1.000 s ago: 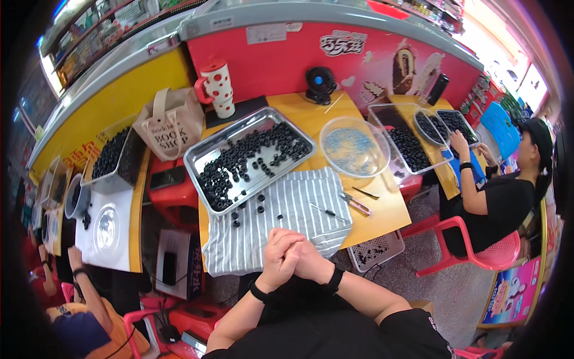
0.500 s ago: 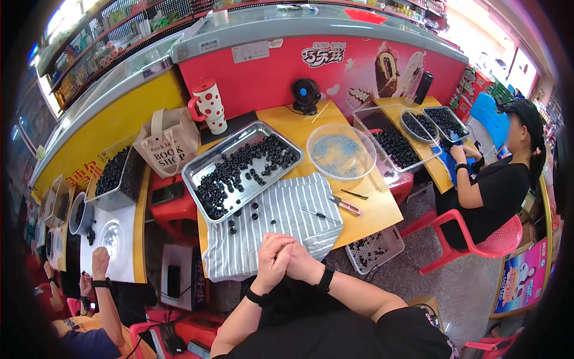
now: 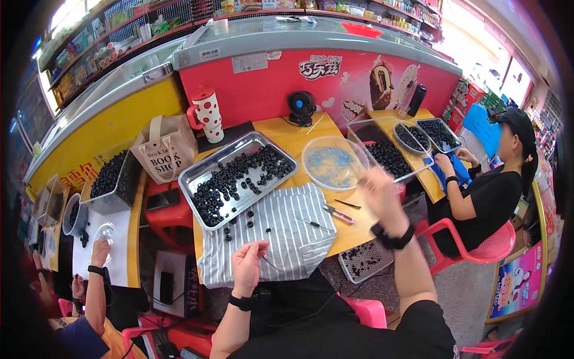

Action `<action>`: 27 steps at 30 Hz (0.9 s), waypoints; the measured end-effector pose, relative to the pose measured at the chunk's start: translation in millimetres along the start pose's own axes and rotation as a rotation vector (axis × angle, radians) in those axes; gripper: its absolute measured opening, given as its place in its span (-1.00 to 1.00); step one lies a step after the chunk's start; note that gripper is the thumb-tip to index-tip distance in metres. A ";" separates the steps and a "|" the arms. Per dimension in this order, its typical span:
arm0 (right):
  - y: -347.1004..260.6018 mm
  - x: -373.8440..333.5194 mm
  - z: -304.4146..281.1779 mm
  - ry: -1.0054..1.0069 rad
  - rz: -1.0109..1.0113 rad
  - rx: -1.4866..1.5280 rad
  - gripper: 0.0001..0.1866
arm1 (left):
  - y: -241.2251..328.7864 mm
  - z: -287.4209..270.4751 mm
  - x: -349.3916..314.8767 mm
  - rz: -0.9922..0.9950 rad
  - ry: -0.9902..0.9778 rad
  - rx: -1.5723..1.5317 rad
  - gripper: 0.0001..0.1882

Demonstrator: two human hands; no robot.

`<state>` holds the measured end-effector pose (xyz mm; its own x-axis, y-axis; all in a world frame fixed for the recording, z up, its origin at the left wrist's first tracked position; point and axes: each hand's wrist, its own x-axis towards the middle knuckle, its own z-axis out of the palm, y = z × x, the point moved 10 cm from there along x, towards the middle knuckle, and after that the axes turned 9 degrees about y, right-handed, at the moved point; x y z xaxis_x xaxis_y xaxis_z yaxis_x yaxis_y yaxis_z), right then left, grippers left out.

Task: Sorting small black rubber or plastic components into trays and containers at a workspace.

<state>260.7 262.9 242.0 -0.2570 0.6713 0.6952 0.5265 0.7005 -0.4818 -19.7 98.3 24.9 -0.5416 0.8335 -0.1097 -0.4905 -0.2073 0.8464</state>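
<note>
My left hand [image 3: 248, 266] rests on the near edge of a striped grey cloth [image 3: 275, 236], fingers loosely curled, pinching what looks like a thin pin. My right hand [image 3: 379, 194] is raised and blurred over the table's right side, fingers apart, beside a clear round plastic bowl [image 3: 333, 163]. A steel tray [image 3: 239, 176] full of small black rings lies behind the cloth. A few rings [image 3: 239, 222] lie loose on the cloth. Thin tools [image 3: 336, 212] lie at the cloth's right edge.
A fan [image 3: 302, 106], a red dotted jug [image 3: 206, 113] and a paper bag [image 3: 164, 148] stand at the back. A person in black [image 3: 484, 191] sits right on a red chair by trays of rings. Another person's arm [image 3: 95, 269] is at left. A basket [image 3: 365, 260] hangs below the table.
My hands were clasped together in front of me; now they are apart. The right hand has swung up and right toward the clear bowl, the left stays on the cloth.
</note>
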 end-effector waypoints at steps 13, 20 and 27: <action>-128.9 -195.0 170.6 -1.025 0.536 0.947 -0.22 | 28.8 3.1 6.0 -0.129 0.115 -0.308 -0.82; -161.9 -193.5 175.3 -0.751 0.426 0.937 -0.22 | 58.6 -7.3 4.0 0.042 0.255 -0.309 -0.82; -165.5 -189.9 169.9 -0.625 0.331 0.915 -0.26 | 120.9 33.4 -19.7 0.779 0.199 0.727 -0.90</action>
<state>84.7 60.7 99.1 -0.7065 0.6785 0.2011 -0.0758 0.2101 -0.9747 -45.6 74.0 146.8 -0.6624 0.4928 0.5643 0.5224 -0.2360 0.8194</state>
